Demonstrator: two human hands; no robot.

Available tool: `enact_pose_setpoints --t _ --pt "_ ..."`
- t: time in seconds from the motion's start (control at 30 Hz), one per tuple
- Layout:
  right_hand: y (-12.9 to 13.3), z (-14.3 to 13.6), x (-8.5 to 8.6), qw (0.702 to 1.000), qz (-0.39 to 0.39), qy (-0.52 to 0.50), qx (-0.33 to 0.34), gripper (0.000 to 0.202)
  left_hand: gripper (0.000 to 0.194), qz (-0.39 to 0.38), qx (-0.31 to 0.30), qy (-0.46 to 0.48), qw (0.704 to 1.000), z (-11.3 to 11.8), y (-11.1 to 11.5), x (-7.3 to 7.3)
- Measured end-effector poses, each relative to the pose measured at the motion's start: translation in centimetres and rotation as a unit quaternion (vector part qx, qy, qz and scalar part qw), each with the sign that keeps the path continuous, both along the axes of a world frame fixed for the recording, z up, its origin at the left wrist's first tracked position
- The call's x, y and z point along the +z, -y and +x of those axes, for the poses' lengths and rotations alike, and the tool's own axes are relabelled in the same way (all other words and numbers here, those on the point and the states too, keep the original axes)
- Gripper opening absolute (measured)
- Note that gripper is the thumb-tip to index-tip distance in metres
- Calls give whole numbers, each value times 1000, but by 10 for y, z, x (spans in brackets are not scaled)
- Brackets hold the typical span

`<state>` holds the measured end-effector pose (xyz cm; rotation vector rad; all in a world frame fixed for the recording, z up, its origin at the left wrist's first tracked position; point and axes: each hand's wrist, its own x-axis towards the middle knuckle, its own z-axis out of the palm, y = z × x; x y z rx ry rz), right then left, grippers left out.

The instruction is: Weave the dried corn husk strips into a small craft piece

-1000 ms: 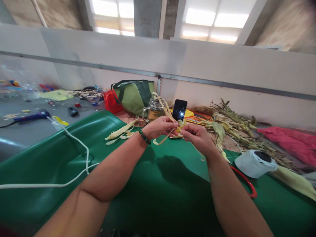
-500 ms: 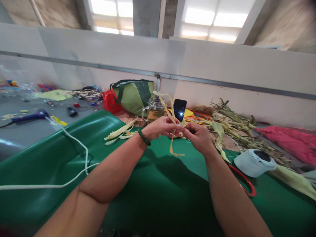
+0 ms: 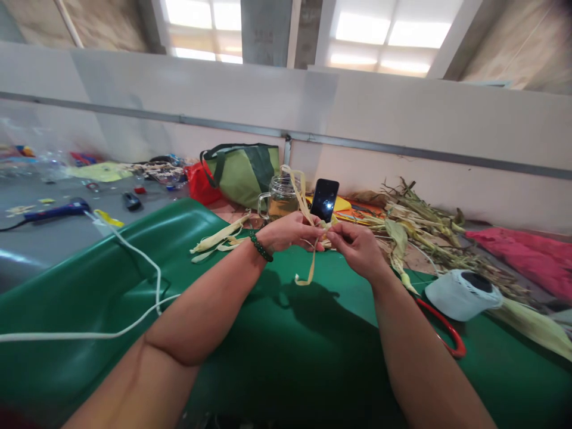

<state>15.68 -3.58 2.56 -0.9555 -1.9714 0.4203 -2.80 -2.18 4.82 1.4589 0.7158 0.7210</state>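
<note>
My left hand (image 3: 292,231), with a green bead bracelet at the wrist, is closed on a pale corn husk strip (image 3: 305,205). One end of the strip loops up above the fingers, and a tail curls down below them over the green mat (image 3: 268,333). My right hand (image 3: 357,244) pinches the husk between thumb and forefinger, its fingertips almost against the left ones. Exactly how the strip is wound between the fingers is too small to make out. Behind the hands stand a glass mug (image 3: 282,199) and an upright phone (image 3: 325,199).
Pale husks (image 3: 221,235) lie left of my hands. Dried stalks and husks (image 3: 420,226) are heaped at right, near a white thread roll (image 3: 462,295) and red-handled scissors (image 3: 451,336). A green bag (image 3: 245,173) leans at the back. White cord (image 3: 145,256) crosses the mat.
The hanging tail of the strip has swung left and now curls the other way. My right fingertips have shifted slightly at the husk; my left hand is nearly still.
</note>
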Motion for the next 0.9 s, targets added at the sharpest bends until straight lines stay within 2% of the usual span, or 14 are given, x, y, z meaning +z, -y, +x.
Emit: enact_pose_setpoints --t 0.17,0.33,0.5,0.67,0.9 --pt "6 3 6 995 -66 -35 65 33 29 -28 10 16 999 1 1 2" --pt "4 3 6 992 -93 -69 57 33 25 -45 -15 48 998 0 0 2" --pt "7 3 7 987 -99 -110 69 31 32 -22 8 53 998 -2 -6 -3" --pt "15 -1 8 990 -75 -69 95 30 33 11 25 37 999 3 -4 -7" --pt "8 2 5 998 -43 -48 29 30 26 -17 58 64 996 4 -3 -5"
